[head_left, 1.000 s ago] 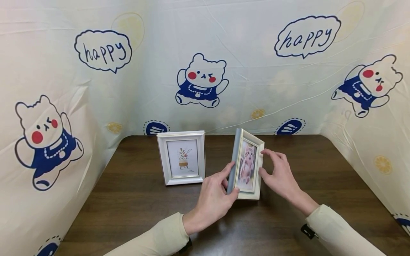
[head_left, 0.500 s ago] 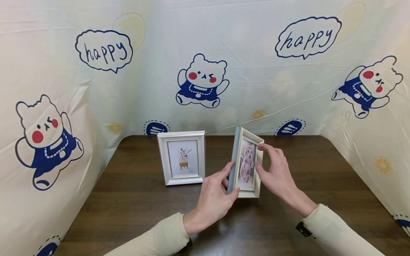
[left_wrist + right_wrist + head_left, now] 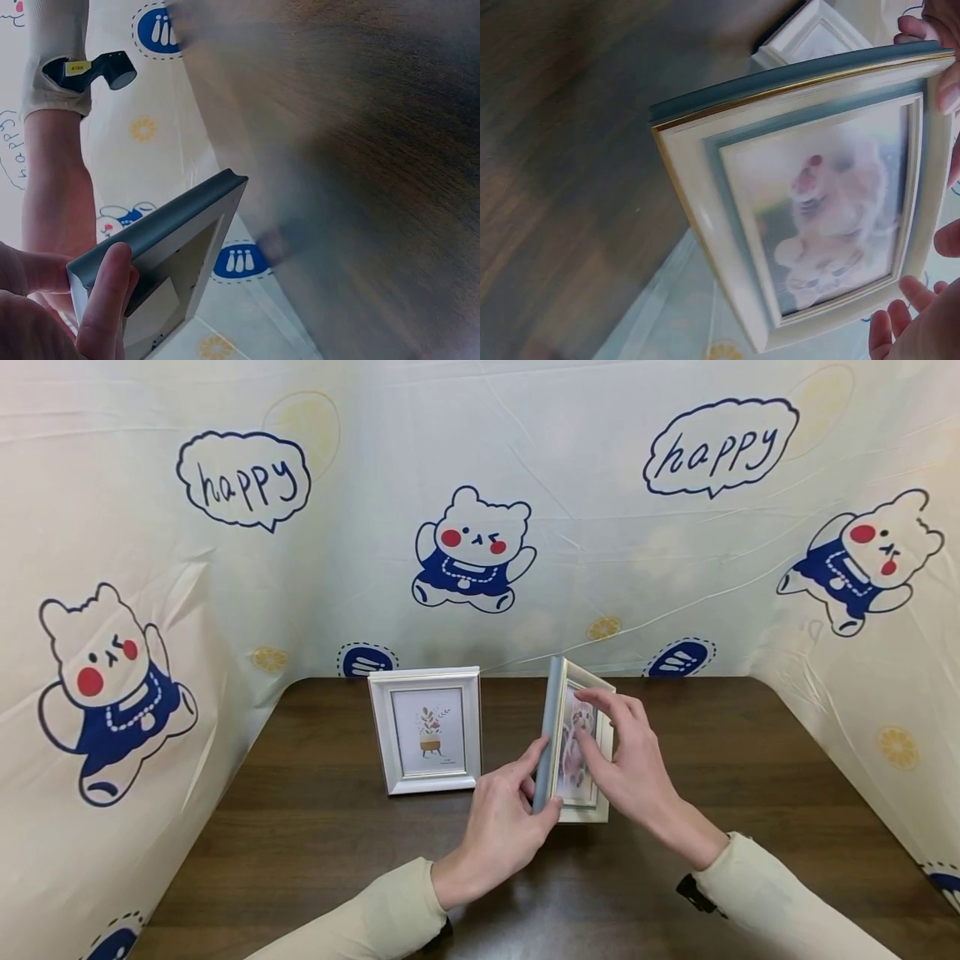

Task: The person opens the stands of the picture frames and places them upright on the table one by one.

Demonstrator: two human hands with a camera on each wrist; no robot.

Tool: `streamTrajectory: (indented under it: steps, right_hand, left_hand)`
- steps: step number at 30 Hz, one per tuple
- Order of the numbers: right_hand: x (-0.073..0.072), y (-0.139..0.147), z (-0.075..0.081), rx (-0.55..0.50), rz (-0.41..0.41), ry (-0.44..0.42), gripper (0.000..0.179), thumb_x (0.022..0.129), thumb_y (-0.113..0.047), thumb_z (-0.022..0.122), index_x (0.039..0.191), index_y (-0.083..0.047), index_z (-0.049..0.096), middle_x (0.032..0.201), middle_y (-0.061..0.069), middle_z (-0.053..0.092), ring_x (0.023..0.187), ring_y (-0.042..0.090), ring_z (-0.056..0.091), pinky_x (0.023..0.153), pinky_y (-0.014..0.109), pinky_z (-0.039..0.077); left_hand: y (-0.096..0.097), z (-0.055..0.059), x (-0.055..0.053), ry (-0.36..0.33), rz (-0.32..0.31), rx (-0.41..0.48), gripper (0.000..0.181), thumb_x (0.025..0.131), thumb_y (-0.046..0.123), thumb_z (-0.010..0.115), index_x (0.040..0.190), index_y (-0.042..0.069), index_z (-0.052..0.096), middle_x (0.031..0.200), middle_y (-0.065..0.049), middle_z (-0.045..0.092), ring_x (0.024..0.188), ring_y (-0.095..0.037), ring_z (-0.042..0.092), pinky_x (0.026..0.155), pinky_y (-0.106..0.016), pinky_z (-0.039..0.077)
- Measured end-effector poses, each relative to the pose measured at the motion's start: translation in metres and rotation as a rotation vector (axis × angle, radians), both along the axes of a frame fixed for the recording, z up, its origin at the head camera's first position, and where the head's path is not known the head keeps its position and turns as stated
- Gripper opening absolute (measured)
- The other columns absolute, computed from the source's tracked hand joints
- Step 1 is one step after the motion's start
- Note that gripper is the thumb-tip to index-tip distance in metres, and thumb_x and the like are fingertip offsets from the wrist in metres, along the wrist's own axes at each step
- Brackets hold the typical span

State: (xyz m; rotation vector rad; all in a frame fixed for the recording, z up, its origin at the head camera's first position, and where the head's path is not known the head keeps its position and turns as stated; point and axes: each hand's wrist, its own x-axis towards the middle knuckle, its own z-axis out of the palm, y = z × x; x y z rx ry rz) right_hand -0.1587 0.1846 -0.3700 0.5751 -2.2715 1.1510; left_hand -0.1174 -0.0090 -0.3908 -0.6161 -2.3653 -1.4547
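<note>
A picture frame (image 3: 577, 752) with a kitten photo, cream in front with a blue-grey edge, is held tilted above the table. My left hand (image 3: 501, 817) grips its lower left edge, thumb in front and fingers behind. In the left wrist view the back of the frame (image 3: 176, 262) shows beside the curled fingers. My right hand (image 3: 632, 762) is in front of the photo, thumb and forefinger spread apart, partly hiding it. The right wrist view has these fingers (image 3: 915, 292) by the frame's border; whether they touch it I cannot tell.
A white picture frame (image 3: 380, 735) with a potted-plant print stands upright to the left. Both are over a dark wooden table (image 3: 300, 835). A printed cloth (image 3: 585, 568) with bear drawings hangs around the back and sides.
My right hand has moved leftward from the right edge of the kitten frame to over its photo. The kitten frame has shifted only slightly, and my left hand keeps its grip.
</note>
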Motion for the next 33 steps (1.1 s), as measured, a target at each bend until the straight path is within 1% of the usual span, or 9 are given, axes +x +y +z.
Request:
streamTrajectory:
  steps: [4,9,12,17,23,26,29,33]
  right_hand:
    - [0.0,-0.004,0.002,-0.003,0.032,-0.005,0.047,0.095,0.003,0.069,0.14,-0.007,0.059,0.14,0.006,0.065,0.124,0.024,0.047,0.101,0.053,0.043]
    - [0.001,-0.007,0.003,0.008,0.059,-0.011,0.048,0.096,-0.001,0.07,0.142,-0.005,0.058,0.142,0.006,0.063,0.128,0.026,0.047,0.102,0.052,0.044]
    - [0.001,-0.009,0.004,0.006,0.059,-0.012,0.048,0.096,-0.002,0.071,0.142,-0.004,0.057,0.142,0.007,0.062,0.128,0.026,0.046,0.103,0.051,0.044]
    - [0.003,-0.012,0.005,-0.005,0.059,-0.023,0.049,0.096,-0.002,0.071,0.143,-0.005,0.057,0.142,0.008,0.061,0.126,0.025,0.045,0.102,0.054,0.044]
    - [0.004,-0.016,0.007,-0.021,0.057,-0.022,0.05,0.095,-0.002,0.072,0.143,-0.006,0.057,0.141,0.008,0.064,0.125,0.024,0.044,0.101,0.051,0.04]
    - [0.005,-0.017,0.009,-0.027,0.057,-0.025,0.051,0.095,-0.002,0.073,0.143,-0.006,0.057,0.14,0.008,0.065,0.125,0.024,0.043,0.1,0.052,0.04]
    - [0.006,-0.018,0.01,-0.035,0.059,-0.041,0.052,0.094,-0.002,0.073,0.143,-0.006,0.056,0.14,0.01,0.065,0.125,0.025,0.043,0.098,0.051,0.039]
    - [0.006,-0.019,0.013,-0.045,0.056,-0.077,0.055,0.094,-0.001,0.073,0.145,-0.006,0.054,0.14,0.011,0.064,0.127,0.026,0.042,0.097,0.046,0.037]
  left_hand:
    - [0.0,-0.001,0.0,0.002,-0.002,0.005,0.071,0.08,0.001,0.082,0.147,0.007,0.061,0.068,0.007,0.057,0.056,-0.001,0.054,0.054,-0.02,0.048]
    - [0.0,-0.002,0.001,0.007,0.004,-0.001,0.071,0.08,0.002,0.083,0.147,0.008,0.061,0.069,0.007,0.058,0.057,0.0,0.054,0.055,-0.021,0.048]
    - [0.0,-0.002,0.001,0.018,0.008,-0.001,0.071,0.079,0.002,0.083,0.147,0.008,0.062,0.069,0.007,0.058,0.056,0.0,0.054,0.055,-0.02,0.048]
    - [0.0,-0.003,0.0,0.028,0.004,0.009,0.072,0.079,0.001,0.083,0.147,0.008,0.061,0.07,0.006,0.059,0.055,0.001,0.054,0.054,-0.018,0.048]
    - [0.0,-0.003,0.0,0.037,-0.003,0.007,0.073,0.079,0.0,0.083,0.148,0.009,0.061,0.071,0.005,0.059,0.056,0.0,0.055,0.054,-0.019,0.048]
    - [0.0,-0.003,0.0,0.048,-0.001,-0.002,0.073,0.079,0.0,0.083,0.148,0.008,0.061,0.071,0.006,0.059,0.056,0.0,0.055,0.054,-0.019,0.048]
    - [-0.001,-0.002,0.0,0.064,0.004,-0.013,0.073,0.078,0.001,0.084,0.147,0.007,0.062,0.071,0.006,0.058,0.057,-0.001,0.055,0.055,-0.019,0.047]
    - [-0.001,-0.001,-0.001,0.087,0.007,-0.025,0.072,0.078,0.001,0.084,0.146,0.006,0.062,0.073,0.006,0.058,0.058,-0.004,0.055,0.055,-0.019,0.046]
